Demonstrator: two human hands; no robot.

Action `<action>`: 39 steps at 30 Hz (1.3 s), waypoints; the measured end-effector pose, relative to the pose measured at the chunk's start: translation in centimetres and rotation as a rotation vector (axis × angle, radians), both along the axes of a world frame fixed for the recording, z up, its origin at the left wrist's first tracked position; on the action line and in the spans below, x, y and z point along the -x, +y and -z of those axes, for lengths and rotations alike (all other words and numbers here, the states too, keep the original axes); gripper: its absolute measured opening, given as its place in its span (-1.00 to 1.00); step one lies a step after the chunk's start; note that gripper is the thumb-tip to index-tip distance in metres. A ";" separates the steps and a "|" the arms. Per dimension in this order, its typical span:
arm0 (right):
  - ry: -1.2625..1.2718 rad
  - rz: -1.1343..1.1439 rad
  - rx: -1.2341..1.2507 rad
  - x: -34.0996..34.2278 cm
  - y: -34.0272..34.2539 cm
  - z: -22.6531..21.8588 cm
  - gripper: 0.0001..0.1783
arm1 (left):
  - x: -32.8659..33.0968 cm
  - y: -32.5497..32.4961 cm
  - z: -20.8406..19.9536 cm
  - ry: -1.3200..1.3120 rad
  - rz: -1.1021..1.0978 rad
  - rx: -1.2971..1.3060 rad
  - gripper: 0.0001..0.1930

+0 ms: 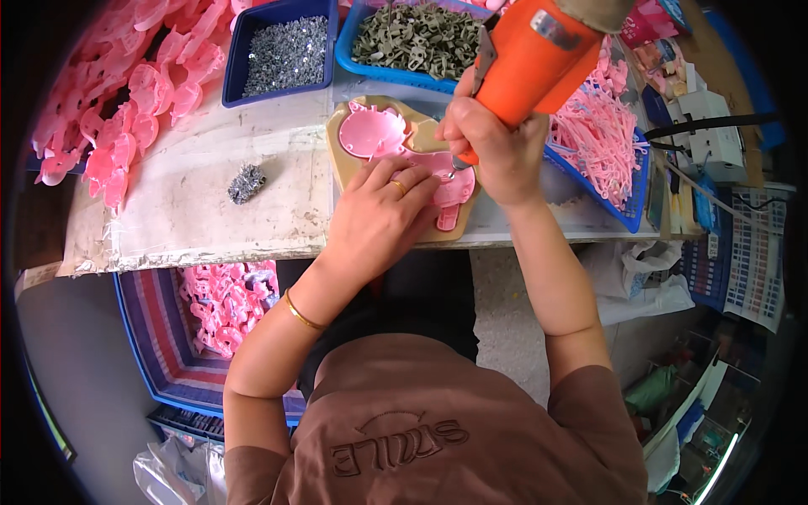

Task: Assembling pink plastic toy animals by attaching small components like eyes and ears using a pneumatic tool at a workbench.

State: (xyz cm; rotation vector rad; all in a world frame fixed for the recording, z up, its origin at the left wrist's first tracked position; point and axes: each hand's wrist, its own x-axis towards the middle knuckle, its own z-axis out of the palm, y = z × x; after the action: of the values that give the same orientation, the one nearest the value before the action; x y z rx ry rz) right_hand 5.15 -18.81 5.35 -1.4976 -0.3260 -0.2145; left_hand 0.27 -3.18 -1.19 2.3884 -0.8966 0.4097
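My right hand (497,143) is wrapped round an orange electric screwdriver (534,63), held tilted with its tip pointing down. That tip meets a pink plastic shell (374,133), or stands just over it, beside my left fingertips. A tan shaped holder (343,172) on the bench has the shell lying in it. My left hand (383,206) rests on the middle of the shell, fingers stretched out over it and the thumb hidden. Small metal bits show near the tip, too small to make out. Left of the holder sits a little heap of screws (247,183).
Along the back of the bench (194,202) stand a dark blue bin of screws (286,55) and a blue basket of metal clips (417,42). Pink shells (139,126) pile up at left. A blue tray (637,198) holds thin pink parts. Below left is a bin of pink pieces (223,307).
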 end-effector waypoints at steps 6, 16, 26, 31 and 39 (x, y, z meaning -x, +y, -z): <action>-0.018 -0.081 0.007 -0.5 0.0 -0.5 -0.85 | -0.2 0.1 0.0 0.002 0.014 0.004 -0.66; -0.433 -0.201 0.291 -2.1 4.5 -9.5 -0.42 | 3.7 1.4 -0.6 -0.083 0.055 0.044 -0.68; -0.455 -0.358 0.314 -12.5 5.1 -18.6 -0.54 | 6.1 0.7 0.0 -0.151 0.120 -0.063 -0.57; -0.299 -0.576 0.042 -9.8 5.4 -15.8 -0.36 | 5.9 1.3 -0.1 -0.141 -0.041 -0.151 -0.47; -0.056 -0.286 -0.062 -2.2 4.2 -12.8 -0.37 | 5.2 -1.3 0.6 -0.105 -0.320 -0.214 -0.39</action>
State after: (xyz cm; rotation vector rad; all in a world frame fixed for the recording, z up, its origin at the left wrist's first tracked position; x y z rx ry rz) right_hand 7.38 -14.61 18.19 -1.3677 -0.5688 -0.0381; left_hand -4.92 -4.53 -1.80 2.7413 -0.6270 0.5912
